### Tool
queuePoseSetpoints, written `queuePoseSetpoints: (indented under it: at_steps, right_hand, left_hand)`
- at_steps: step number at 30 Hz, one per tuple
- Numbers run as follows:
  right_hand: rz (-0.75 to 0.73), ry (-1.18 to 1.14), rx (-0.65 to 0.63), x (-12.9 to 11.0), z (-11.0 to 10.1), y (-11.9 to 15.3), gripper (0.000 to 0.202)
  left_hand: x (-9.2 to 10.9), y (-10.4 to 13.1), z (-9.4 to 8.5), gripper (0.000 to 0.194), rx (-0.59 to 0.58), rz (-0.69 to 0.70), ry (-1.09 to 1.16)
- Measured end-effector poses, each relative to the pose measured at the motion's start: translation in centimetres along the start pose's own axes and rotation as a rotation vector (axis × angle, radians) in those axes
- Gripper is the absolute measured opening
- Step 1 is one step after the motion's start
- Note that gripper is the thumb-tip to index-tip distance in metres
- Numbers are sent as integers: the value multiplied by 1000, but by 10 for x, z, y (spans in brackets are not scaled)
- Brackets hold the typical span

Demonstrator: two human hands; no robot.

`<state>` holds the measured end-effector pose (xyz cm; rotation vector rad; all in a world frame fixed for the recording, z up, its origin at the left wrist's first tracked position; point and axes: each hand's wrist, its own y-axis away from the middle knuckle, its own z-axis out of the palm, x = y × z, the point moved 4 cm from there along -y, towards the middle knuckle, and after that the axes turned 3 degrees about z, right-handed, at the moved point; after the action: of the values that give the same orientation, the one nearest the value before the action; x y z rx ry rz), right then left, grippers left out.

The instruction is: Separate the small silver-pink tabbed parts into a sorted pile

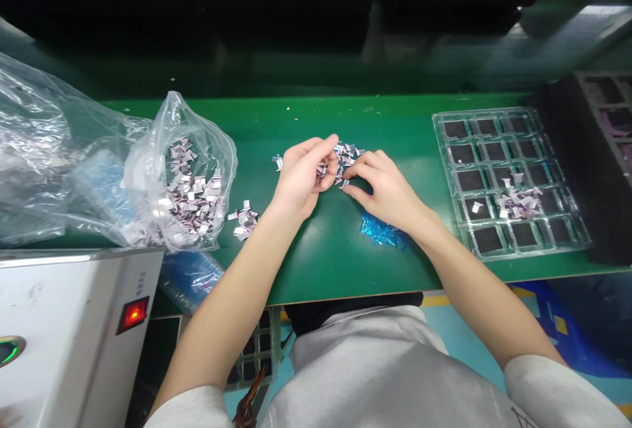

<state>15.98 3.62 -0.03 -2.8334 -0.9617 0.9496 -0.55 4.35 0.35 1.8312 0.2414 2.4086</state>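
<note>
My left hand [307, 171] is curled around several small silvery pieces, its thumb and forefinger raised near each other. Close to its right, my right hand [378, 184] pinches at a small silvery piece [345, 184] between thumb and forefinger. A loose pile of the same flat, tabbed pieces [350, 151] lies on the green tabletop just behind and between the hands. Below my right hand sits a heap of shiny blue film strips [381, 230]. What lies deep in my left palm is partly hidden by the fingers.
A clear plastic bag [224, 145] full of pieces lies open at left, with a small pile [245, 220] beside it. At right is a clear compartment tray [444, 171] bearing pieces. A white machine [74, 322] with a lit red switch [133, 314] stands front left.
</note>
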Motion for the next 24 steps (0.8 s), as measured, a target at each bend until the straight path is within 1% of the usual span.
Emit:
queuePoseSetpoints:
  at_steps: [3, 6, 8, 10, 13, 15, 19, 22, 24]
  right_hand:
    - [5, -59, -1, 0, -1, 0, 9]
    - [30, -210, 4, 0, -3, -1, 12]
    - [86, -340, 45, 3, -7, -2, 10]
    - [165, -468, 125, 8, -11, -4, 9]
    - [256, -647, 227, 16, -15, -5, 31]
    - [287, -722, 255, 20, -15, -6, 43]
    - [317, -734, 286, 23, -16, -6, 49]
    - [311, -688, 304, 21, -18, -5, 46]
    - [282, -611, 315, 17, -20, -4, 40]
  left_hand:
    - [-2, 1, 1, 40, 0, 0, -30]
    - [-5, 1, 0, 32, 9, 9, -91]
    - [-7, 0, -1, 25, 7, 16, -128]
    - [-10, 0, 0, 20, -35, 15, -168]
    - [-14, 1, 4, 21, -133, 24, -215]
    - [-14, 2, 7, 25, -156, 47, -221]
    - [-11, 4, 9, 29, -144, 73, -221]
    - [-9, 5, 9, 25, -133, 111, -249]
    - [-9, 5, 7, 21, -99, 141, -270]
